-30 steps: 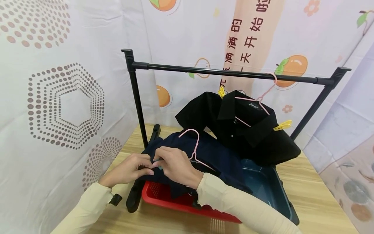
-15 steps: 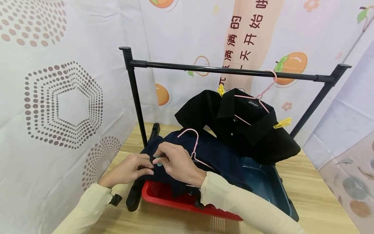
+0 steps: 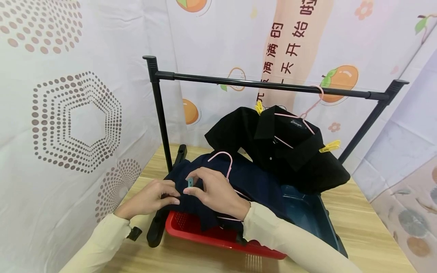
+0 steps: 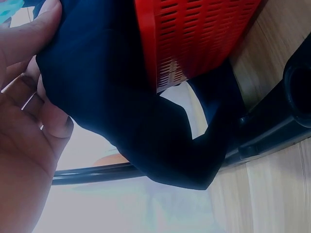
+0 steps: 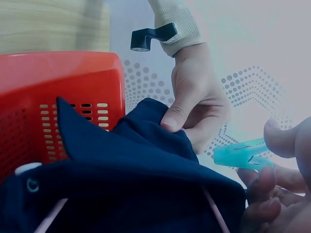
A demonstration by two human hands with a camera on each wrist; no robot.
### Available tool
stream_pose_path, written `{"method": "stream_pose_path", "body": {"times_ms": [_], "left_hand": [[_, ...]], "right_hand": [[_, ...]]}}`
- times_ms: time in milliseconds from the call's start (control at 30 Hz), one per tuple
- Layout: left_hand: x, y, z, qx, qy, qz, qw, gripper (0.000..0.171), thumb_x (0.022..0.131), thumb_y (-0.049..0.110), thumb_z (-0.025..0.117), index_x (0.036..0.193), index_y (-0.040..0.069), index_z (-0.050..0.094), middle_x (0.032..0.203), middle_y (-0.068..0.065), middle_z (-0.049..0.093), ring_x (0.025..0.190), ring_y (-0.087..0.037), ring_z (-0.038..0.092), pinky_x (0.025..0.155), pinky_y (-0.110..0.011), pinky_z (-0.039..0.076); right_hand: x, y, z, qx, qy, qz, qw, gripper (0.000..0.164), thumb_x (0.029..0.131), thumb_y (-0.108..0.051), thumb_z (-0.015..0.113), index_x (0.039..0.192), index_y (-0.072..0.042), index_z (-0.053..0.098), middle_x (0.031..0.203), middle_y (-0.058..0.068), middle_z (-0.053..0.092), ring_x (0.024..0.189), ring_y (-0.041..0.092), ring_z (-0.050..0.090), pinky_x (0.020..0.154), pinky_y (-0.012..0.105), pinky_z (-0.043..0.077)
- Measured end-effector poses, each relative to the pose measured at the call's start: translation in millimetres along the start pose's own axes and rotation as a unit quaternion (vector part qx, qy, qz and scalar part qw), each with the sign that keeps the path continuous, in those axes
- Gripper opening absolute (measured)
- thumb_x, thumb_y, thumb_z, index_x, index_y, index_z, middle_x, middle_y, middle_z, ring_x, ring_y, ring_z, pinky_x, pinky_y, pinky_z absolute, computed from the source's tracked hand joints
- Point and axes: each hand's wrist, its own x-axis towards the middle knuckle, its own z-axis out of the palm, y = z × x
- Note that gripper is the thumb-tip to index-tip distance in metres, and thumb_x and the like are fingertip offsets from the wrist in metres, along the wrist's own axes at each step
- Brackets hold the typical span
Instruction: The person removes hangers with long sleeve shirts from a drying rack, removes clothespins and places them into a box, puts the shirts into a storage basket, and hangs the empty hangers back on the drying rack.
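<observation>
My left hand [image 3: 150, 199] pinches the edge of a dark navy shirt [image 3: 261, 180] at its left side, thumb on top in the right wrist view. My right hand [image 3: 220, 195] holds a teal clothespin [image 5: 238, 154] between thumb and fingers, just right of the left hand and above the shirt. In the right wrist view the pin's tip stands a little apart from the cloth. A pink hanger [image 3: 229, 167] is inside the shirt, its hook pointing up; the right hand covers part of it.
Beneath the shirt is a red basket [image 3: 205, 238], with a dark blue tray [image 3: 307, 212] at its right. A black rack [image 3: 235, 80] stands behind. From its bar hangs a black shirt [image 3: 235, 129] on a pink hanger, with yellow clothespins [image 3: 329, 146] at both shoulders.
My right hand has drawn back to the right with the teal clothespin, away from the left hand. My left hand keeps its grip on the navy shirt.
</observation>
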Motion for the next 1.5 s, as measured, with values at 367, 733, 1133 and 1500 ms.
{"method": "stream_pose_path", "body": {"times_ms": [367,733,1133,1500], "left_hand": [[-0.1,-1.7,0.9,0.004,-0.001,-0.002,1.0,0.006,0.089,0.012,0.081,0.094,0.016,0.08,0.077,0.015,0.055,0.067,0.002,0.046,0.058,-0.018,0.042],[-2.7,-2.7,2.1,-0.007,0.006,0.006,0.9999,0.007,0.09,0.013,0.08,0.095,0.018,0.08,0.078,0.015,0.056,0.067,0.002,0.047,0.059,-0.017,0.043],[-4.9,-4.2,2.2,-0.004,0.019,0.01,0.9998,0.011,0.088,0.01,0.082,0.094,0.019,0.08,0.077,0.017,0.054,0.066,0.003,0.044,0.058,-0.015,0.039],[-5.7,-5.2,3.3,-0.011,0.021,0.012,0.9996,0.013,0.086,0.009,0.083,0.094,0.018,0.081,0.077,0.018,0.054,0.065,0.003,0.044,0.057,-0.014,0.038]], "right_hand": [[-10,6,-10,0.041,-0.008,0.034,0.999,0.027,0.097,-0.027,0.075,0.12,-0.013,0.069,0.098,-0.01,0.068,0.055,0.007,0.05,0.053,0.022,0.044],[-21,8,-21,0.067,-0.006,0.047,0.997,0.022,0.098,-0.024,0.074,0.119,-0.017,0.07,0.096,-0.015,0.067,0.051,0.012,0.048,0.049,0.024,0.04],[-39,14,-33,0.072,0.018,0.063,0.995,0.025,0.097,-0.028,0.074,0.118,-0.015,0.071,0.09,-0.013,0.064,0.055,0.007,0.05,0.052,0.025,0.044],[-52,20,-46,0.066,0.064,0.073,0.993,0.021,0.097,-0.029,0.075,0.115,-0.02,0.072,0.08,-0.012,0.06,0.052,0.008,0.045,0.048,0.026,0.037]]}}
